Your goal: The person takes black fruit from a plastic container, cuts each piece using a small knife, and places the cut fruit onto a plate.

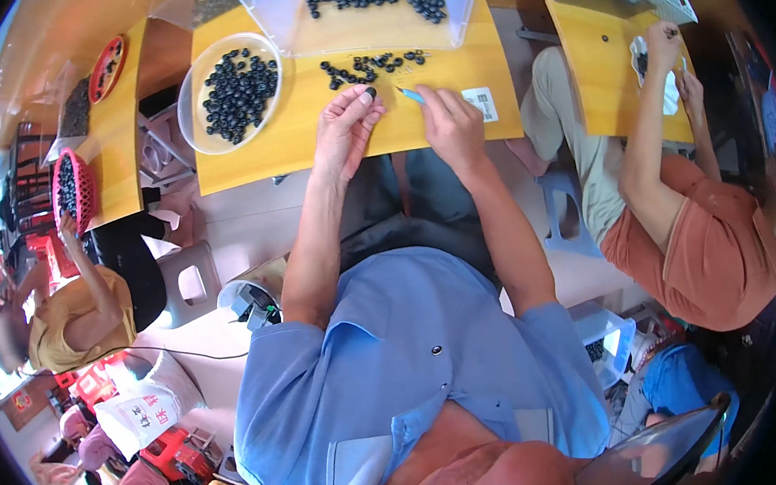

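My left hand (pixel 347 129) pinches a small black round piece (pixel 371 91), bead-like or berry-like, between thumb and fingertips above the yellow table (pixel 309 162). Just to its right, my right hand (pixel 454 126) grips a slim tool with a teal handle (pixel 411 96). The tool's thin pointed tip is directed at the held piece, with a small gap between them. Beyond my hands lies a loose group of similar black pieces (pixel 374 64). A round, whitish bowl (pixel 186 112) at the left holds many more. At the far side stands a translucent plastic bin (pixel 299 44) with black pieces inside.
A white printed label (pixel 480 103) is on the table's right part. Co-workers sit at yellow tables on both sides, one in a rust-coloured shirt (pixel 708 254). A pink basket (pixel 83 193) stands on the left table. A white sack (pixel 150 407) and grey stool (pixel 189 281) are behind left.
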{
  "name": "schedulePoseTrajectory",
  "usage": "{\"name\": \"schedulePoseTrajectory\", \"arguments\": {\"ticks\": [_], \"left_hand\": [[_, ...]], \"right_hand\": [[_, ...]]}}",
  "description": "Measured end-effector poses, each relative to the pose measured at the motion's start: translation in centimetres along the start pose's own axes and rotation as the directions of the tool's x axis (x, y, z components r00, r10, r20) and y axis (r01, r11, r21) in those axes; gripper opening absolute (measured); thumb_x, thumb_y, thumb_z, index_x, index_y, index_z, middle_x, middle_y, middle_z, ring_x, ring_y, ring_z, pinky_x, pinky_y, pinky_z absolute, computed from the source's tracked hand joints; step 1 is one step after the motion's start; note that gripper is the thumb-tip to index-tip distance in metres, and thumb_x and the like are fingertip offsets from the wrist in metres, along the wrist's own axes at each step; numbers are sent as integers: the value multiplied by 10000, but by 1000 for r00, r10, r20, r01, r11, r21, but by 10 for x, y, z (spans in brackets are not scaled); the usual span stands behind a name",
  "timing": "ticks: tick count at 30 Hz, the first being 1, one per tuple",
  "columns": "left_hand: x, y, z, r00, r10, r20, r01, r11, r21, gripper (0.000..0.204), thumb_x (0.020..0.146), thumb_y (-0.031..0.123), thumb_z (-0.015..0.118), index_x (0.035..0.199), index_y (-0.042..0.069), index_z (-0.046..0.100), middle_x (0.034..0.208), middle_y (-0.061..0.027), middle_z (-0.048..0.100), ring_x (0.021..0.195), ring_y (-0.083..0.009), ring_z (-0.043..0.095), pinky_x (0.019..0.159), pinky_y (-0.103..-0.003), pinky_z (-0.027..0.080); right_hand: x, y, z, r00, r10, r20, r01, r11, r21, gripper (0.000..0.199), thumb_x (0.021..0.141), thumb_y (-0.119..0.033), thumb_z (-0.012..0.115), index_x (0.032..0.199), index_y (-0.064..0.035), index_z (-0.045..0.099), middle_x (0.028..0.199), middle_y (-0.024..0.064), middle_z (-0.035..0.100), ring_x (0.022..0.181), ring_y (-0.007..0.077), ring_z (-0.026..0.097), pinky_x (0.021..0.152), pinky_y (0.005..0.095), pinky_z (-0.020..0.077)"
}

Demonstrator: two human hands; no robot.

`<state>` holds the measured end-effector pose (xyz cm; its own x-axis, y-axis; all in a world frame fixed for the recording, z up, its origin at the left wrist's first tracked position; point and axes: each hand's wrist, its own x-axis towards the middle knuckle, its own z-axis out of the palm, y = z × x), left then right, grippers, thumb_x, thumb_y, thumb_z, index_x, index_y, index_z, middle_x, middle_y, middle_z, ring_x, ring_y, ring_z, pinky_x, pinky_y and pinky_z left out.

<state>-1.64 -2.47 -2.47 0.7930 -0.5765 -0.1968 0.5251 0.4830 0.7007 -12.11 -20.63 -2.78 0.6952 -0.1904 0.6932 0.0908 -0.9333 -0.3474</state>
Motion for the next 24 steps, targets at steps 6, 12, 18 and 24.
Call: {"name": "schedulePoseTrajectory", "arguments": {"ticks": [6, 12, 18, 24], "left_hand": [[-3, -9, 16, 988, -152, 34, 155, 982, -108, 141, 1022, 76, 639, 1156, 34, 656, 1043, -146, 740, 948, -257, 738, 889, -337, 610], [0, -12, 11, 994, -102, 40, 108, 975, -194, 131, 1038, 94, 616, 1165, 72, 641, 980, -112, 720, 903, -233, 711, 838, -323, 598], [2, -15, 16, 998, -61, 9, 62, 984, -165, 105, 1037, 96, 620, 1135, 74, 653, 949, -74, 710, 868, -186, 692, 812, -310, 587], [2, -12, 22, 1000, -10, -7, 9, 1000, -26, 141, 1003, 46, 665, 1141, 58, 642, 919, -77, 720, 844, -175, 708, 772, -298, 582]], "right_hand": [[-3, 1, -1, 999, 6, -36, -6, 1000, 10, 292, 822, -36, 735, 1112, -64, 707, 826, 59, 634, 754, 251, 673, 656, 394, 547], [-4, 2, 0, 999, 6, -38, -4, 1000, 29, 274, 831, -37, 732, 1102, -62, 702, 825, 61, 637, 746, 257, 673, 648, 399, 548], [-3, 2, -1, 1000, 13, -11, -12, 1000, 24, 269, 838, -40, 729, 1104, -64, 699, 824, 66, 636, 745, 263, 674, 650, 404, 550], [-4, 1, -1, 1000, 19, -6, -19, 1000, 19, 274, 841, -45, 728, 1113, -61, 698, 830, 67, 642, 746, 266, 676, 652, 406, 550]]}}
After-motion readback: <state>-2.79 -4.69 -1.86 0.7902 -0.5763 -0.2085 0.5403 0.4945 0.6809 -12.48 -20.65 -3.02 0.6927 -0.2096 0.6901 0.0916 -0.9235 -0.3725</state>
